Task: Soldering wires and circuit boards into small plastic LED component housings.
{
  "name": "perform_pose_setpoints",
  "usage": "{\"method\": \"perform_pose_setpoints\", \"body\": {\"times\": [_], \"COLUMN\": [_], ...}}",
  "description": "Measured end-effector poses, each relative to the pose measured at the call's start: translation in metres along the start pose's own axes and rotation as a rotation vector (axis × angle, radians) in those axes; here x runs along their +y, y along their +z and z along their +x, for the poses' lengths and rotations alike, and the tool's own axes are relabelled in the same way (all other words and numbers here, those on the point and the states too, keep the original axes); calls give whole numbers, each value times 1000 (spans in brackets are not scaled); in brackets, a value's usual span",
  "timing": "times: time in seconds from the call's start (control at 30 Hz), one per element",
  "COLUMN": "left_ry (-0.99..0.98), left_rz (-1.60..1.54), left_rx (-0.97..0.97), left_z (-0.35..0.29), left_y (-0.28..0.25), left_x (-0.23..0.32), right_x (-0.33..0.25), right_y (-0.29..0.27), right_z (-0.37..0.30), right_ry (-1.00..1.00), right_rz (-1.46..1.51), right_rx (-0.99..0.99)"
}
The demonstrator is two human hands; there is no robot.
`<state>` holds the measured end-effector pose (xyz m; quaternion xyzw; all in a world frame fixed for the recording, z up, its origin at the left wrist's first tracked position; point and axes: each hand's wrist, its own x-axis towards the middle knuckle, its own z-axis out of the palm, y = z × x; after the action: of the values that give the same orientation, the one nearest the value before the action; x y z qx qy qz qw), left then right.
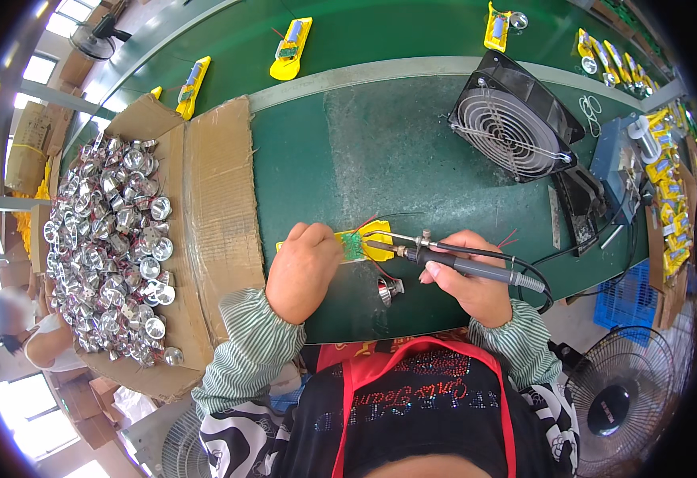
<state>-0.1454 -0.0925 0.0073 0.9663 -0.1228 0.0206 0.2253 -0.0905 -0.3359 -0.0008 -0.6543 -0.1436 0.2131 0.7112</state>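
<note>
At the bench's (412, 187) near side, the left hand (304, 267) grips one end of a yellow shell (377, 228); the right hand (476, 280), apart from it, is wrapped round an iron (476, 268), tip at the board (352, 246) — contact unclear. Best pin the shell flat and dab briefly, wires clear of the heat. Scuffed green top; a boxy fan (508, 127) far right, a carton (221, 223) of reflectors (121, 239) left — a floor fan (615, 410) behind.

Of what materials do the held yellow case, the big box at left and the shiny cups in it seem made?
Yellow case: probably plastic, smooth, from its even bright colour.
Big box: cardboard, matt brown, judging by its folded flaps.
Shiny cups: mirror reflections suggest polished metal, or perhaps coated plastic.
</note>
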Motion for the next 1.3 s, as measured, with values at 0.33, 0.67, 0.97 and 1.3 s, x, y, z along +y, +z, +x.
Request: {"method": "perform_pose_setpoints", "body": {"times": [0.33, 0.67, 0.97, 1.3], "left_ry": [7, -83, -149, -153], "left_rz": [43, 24, 108, 325], "left_rx": [-3, 48, 56, -98], "left_z": [0, -6, -19, 59], "left_y": [1, 7, -24, -33], "left_x": [1, 0, -18, -53], "right_x": [1, 2, -10, -18], "right_y": [-4, -8, -15, -35], "right_z": [-3, -6, -5, -5], "right_ry": [13, 45, 38, -7], "right_rz": [9, 34, 24, 74], "right_rx": [11, -8, 39, 123]}}
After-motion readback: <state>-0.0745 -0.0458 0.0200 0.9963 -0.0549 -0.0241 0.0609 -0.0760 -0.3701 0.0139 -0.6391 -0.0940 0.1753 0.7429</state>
